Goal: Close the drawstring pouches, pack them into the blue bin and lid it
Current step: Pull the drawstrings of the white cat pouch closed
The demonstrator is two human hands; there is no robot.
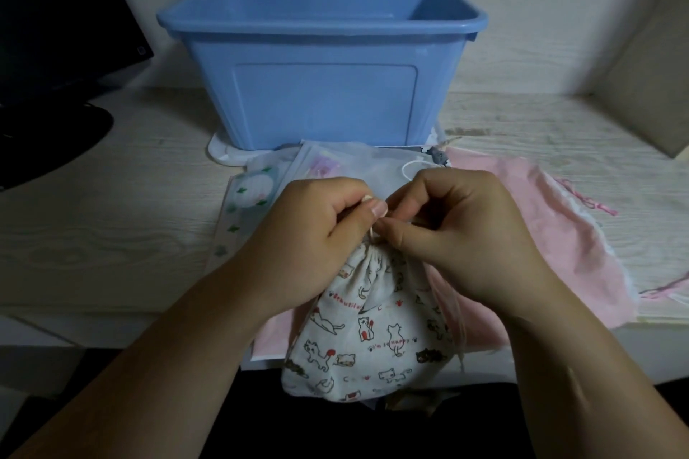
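Observation:
A white pouch printed with cats (369,339) hangs over the table's front edge, its neck gathered tight. My left hand (317,231) and my right hand (458,231) meet just above that neck, each pinching the pouch's cream drawstring (373,231) between thumb and fingers. Behind my hands lie flat pouches: a white one with green marks (249,194), a plain white one (365,160) and a pink one (522,220). The blue bin (320,86) stands open at the back of the table. A white lid (223,153) peeks out from under it.
A dark monitor (56,30) and its round base (48,138) stand at the left. A beige cushion (648,86) leans at the right. The table (112,227) is pale wood grain; its front edge runs under my forearms.

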